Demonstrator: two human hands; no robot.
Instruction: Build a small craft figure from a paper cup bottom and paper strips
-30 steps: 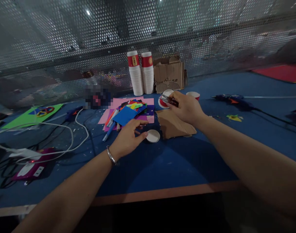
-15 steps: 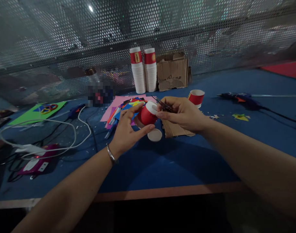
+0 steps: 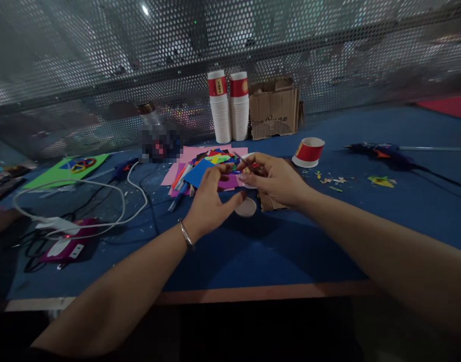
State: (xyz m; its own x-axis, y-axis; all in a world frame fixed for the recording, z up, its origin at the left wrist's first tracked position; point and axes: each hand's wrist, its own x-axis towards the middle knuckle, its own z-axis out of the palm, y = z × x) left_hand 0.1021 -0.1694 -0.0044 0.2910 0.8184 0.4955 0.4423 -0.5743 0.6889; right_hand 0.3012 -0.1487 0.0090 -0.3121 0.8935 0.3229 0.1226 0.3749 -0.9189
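My left hand [image 3: 211, 201], a silver bracelet on its wrist, has thumb and fingers apart with nothing between them, beside the pile of coloured paper [image 3: 204, 173]. My right hand [image 3: 272, 176] pinches a thin dark tool, seemingly scissors [image 3: 245, 159], to the right of it. Partly behind my right fingers is a red and white paper cup [image 3: 247, 171]; whether they touch it I cannot tell. Just below lies a white paper disc [image 3: 246, 207] on the blue table. A piece of brown cardboard [image 3: 269, 202] lies under my right hand.
Two tall cup stacks [image 3: 220, 118] and a cardboard box [image 3: 274, 113] stand behind. A red cup [image 3: 309, 153], paper scraps [image 3: 381, 181] and a glue gun [image 3: 385, 153] are right. Left are white cables [image 3: 121, 196], a purple power strip [image 3: 70, 244] and green paper [image 3: 57, 173].
The red cup has left my left hand's grasp and is now mostly hidden behind my right hand. The view has shifted slightly. A blurred hand shows more at the left edge.
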